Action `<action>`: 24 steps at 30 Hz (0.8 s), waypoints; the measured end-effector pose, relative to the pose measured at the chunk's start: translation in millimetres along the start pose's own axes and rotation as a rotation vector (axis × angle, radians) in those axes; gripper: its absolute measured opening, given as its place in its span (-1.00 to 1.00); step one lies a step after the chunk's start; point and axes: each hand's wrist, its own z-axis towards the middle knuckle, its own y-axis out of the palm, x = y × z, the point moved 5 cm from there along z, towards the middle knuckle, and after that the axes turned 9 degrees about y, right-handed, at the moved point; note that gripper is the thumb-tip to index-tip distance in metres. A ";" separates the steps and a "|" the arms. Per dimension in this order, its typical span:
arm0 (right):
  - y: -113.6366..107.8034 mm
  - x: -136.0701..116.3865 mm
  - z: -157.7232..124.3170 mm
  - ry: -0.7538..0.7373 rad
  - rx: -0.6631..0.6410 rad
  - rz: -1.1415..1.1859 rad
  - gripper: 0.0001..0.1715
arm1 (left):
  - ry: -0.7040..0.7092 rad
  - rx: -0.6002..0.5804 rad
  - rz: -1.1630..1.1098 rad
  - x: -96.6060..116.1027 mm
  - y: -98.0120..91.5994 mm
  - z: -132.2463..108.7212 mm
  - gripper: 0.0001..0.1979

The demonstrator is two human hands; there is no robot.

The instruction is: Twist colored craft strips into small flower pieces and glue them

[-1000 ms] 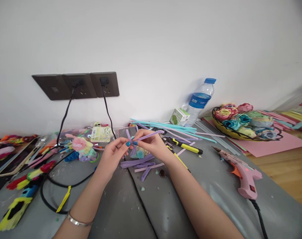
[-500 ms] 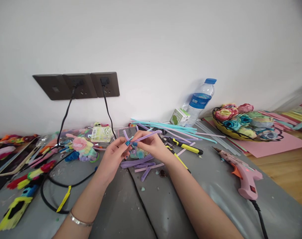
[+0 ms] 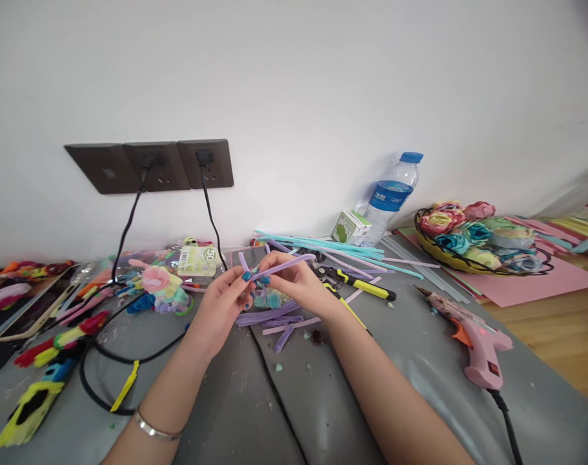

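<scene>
Between both hands, above the table, is a bent purple pipe cleaner (image 3: pixel 290 263). My left hand (image 3: pixel 228 296) pinches it near its bend, one short end sticking up past the fingertips. My right hand (image 3: pixel 290 279) closes on the longer part, which runs out over the knuckles to the right. The fingertips of both hands nearly meet. Cut purple pipe cleaner pieces (image 3: pixel 269 318) lie on the table just beneath. Behind the hands sits a small clear container of pale blue bits (image 3: pixel 269 298), partly hidden. Yellow-and-black pliers (image 3: pixel 366 285) rest right of my right hand.
Long turquoise pipe cleaners (image 3: pixel 332 245) lie along the wall. A pink glue gun (image 3: pixel 477 342) is at right, near a basket of fabric-like flowers (image 3: pixel 482 239). A water bottle (image 3: pixel 391 197) leans beside a small box (image 3: pixel 350 226). Black cables (image 3: pixel 274 387) cross the table; a pastel fuzzy figure (image 3: pixel 165 289) stands left.
Hardly anything differs. Both hands stay in place on the purple pipe cleaner, with slight shifts of the fingers and of its short upright end.
</scene>
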 end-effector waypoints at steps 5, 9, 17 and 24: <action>2.5 1.8 -0.5 0.043 -0.007 -0.089 -0.63 | -0.040 0.026 -0.097 -1.5 -0.6 1.7 -0.70; 3.7 4.0 -1.0 0.033 -0.038 -0.141 -0.61 | -0.031 -0.009 -0.078 -1.2 0.4 2.9 -0.70; 2.6 7.8 -0.7 0.061 -0.024 -0.138 -0.72 | -0.016 0.007 -0.101 -0.8 -1.9 3.7 -0.71; 0.5 -4.4 -1.7 -0.016 0.015 -0.026 -0.70 | 0.040 0.015 0.035 0.9 -2.2 1.8 -0.67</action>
